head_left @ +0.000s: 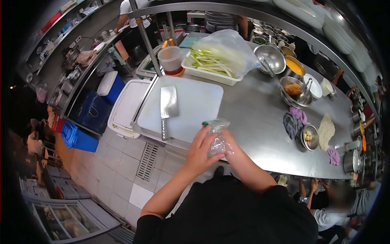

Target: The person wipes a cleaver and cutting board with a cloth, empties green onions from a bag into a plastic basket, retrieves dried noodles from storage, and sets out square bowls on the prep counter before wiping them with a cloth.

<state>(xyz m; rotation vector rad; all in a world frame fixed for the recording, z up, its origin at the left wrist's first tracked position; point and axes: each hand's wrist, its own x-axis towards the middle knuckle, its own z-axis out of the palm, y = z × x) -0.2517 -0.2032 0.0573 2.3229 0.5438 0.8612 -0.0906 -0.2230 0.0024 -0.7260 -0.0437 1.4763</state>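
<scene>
A crumpled piece of clear plastic point(218, 140), perhaps a bag, is held between my hands at the near edge of the steel table. My left hand point(199, 149) presses its fingers and thumb against the plastic from the left. On the other side my right hand point(230, 143) grips it, its fingers largely hidden behind or within the plastic. Something small and green point(205, 123) shows at the left fingertips. Close by on the left is a white cutting board point(197, 101), where a cleaver point(169, 101) lies flat with its handle toward me.
Behind the board, a white basket point(211, 77) holds green stalks under plastic, beside a clear tub point(170, 60). Steel bowls point(271, 59), cloths point(292, 124) and a small bowl point(309, 137) stand to the right. An overhead shelf point(227, 9) crosses the back. Other people work around the table.
</scene>
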